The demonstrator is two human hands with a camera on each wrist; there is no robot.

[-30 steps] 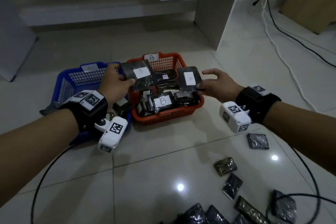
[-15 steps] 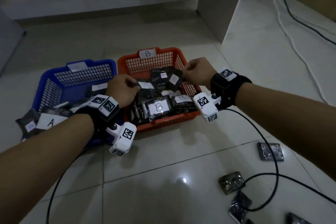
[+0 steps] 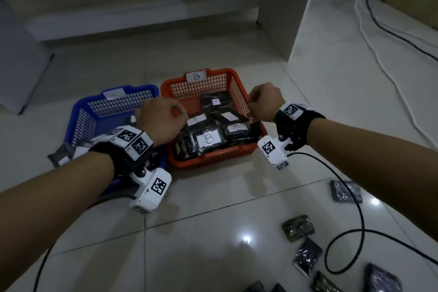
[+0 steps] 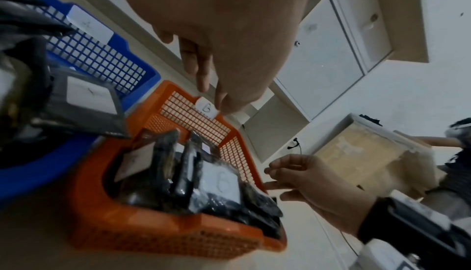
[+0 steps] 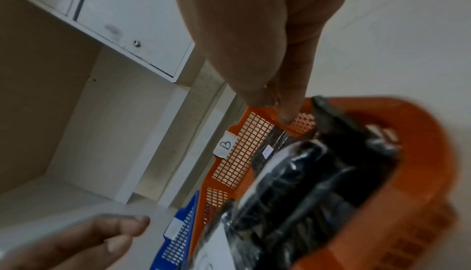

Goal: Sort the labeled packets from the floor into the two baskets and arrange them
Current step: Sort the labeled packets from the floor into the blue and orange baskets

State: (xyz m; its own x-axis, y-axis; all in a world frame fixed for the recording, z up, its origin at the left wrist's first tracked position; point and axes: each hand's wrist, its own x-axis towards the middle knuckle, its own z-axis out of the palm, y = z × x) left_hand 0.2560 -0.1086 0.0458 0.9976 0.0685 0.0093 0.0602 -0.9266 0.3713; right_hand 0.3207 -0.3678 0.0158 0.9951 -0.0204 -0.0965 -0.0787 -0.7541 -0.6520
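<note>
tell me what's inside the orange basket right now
The orange basket holds a pile of dark packets with white labels; the front packet reads B. How many lie beneath, and the basket's floor, are covered. Both hands hover at its sides.

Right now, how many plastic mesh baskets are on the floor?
2: a blue plastic mesh basket on the left, an orange plastic mesh basket right beside it, labelled B.

Dim, cool indoor light; glare spots on the glossy floor; wrist views blurred, edges warped.
</note>
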